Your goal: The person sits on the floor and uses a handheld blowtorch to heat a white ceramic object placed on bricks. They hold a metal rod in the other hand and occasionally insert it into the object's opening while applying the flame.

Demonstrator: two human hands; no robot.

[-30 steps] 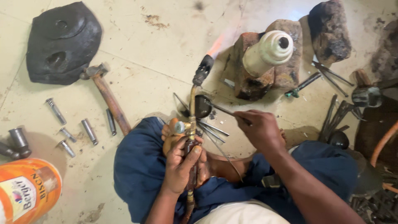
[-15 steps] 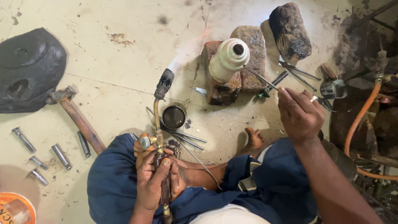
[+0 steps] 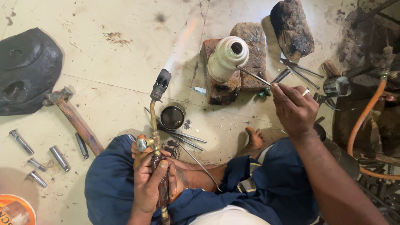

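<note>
A: Since half a second ago, right hand [image 3: 293, 109] has drawn back a little from the white cylinder [image 3: 227, 58]; it sits right of centre, fingers pinched shut on a thin metal rod [image 3: 253, 76]. Torch unchanged.

B: Left hand?

A: Left hand [image 3: 150, 183], lower centre, wrapped closed around the torch [image 3: 156, 125] handle, thumb along the top by the brass valve. Torch lit; pale flame runs from the black nozzle toward top centre of the frame.

B: Axis of the torch?

A: Long axis near vertical in the frame, leaning slightly right. Nozzle points up and right, away from the body, over bare floor [image 3: 125, 62] left of the bricks [image 3: 233, 71]. Rod's axis runs from the fingers up and left; its far tip lies against or just under the cylinder's side, cannot tell which. Cylinder lies tilted on the bricks, open mouth toward upper right.

B: Risks?

A: Judgement only. Flame passes near the cylinder but not onto it; a small swing right would sweep it across the rod and toward the right-hand fingers. Bare foot [image 3: 254, 139] is just below the bricks, so hot metal dropping could land there. Loose rods [image 3: 183, 139] and a small dark tin [image 3: 172, 116] lie right beside the torch neck, easy to knock. Orange hose [image 3: 366, 125] curls at right edge, well apart from the flame.
</note>
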